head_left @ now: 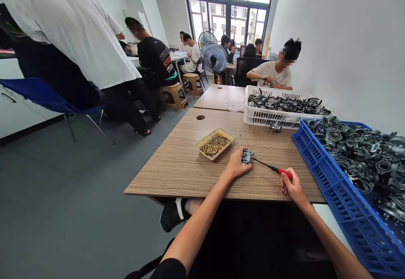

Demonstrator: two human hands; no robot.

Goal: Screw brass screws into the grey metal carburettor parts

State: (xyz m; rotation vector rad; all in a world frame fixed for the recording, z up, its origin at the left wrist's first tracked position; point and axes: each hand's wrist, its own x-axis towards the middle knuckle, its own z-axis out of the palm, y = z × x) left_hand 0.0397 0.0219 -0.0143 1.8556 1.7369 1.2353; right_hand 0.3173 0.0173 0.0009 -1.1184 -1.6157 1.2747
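My left hand (236, 164) is closed around a small grey metal carburetor (247, 157) at the near part of the wooden table (177, 161). In my right hand (292, 186) is a screwdriver (274, 169) with a red and black handle. Its dark shaft points left, and the tip meets or nearly meets the carburetor's right side; exact contact is too small to tell. Just beyond my left hand sits a cream tray (209, 156) full of small brass-coloured parts (217, 144).
To the right, a blue crate (329, 177) is heaped with metal carburetors (351, 144). A white crate (272, 120) of similar parts stands behind, one loose carburetor (275, 127) before it. Across the table sits a person (275, 74); a clear dish (234, 105) lies farther back.
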